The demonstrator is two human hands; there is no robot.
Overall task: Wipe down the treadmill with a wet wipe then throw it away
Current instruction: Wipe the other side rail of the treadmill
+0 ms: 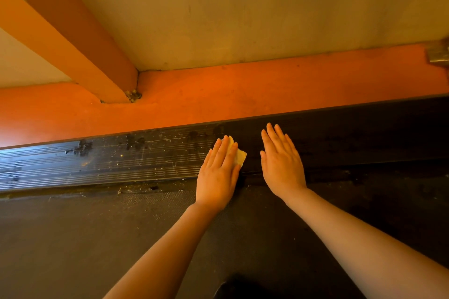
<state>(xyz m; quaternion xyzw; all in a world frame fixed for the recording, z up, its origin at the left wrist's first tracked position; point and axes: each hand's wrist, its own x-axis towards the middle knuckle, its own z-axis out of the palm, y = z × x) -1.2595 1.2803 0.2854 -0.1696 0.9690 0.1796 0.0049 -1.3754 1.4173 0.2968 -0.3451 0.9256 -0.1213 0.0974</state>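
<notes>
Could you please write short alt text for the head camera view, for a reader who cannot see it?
A person's left hand presses a pale wet wipe flat on a treadmill's dusty, ribbed black side rail. The right hand rests open on the rail beside it, with an orange floor strip beyond.

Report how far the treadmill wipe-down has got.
Done, it seems: the side rail right of the hands looks dark and free of specks. In hand: the left hand presses the wet wipe flat on the rail; the right hand rests flat beside it. Left: the dusty, speckled ribbed stretch to the left, then binning the wipe.
</notes>
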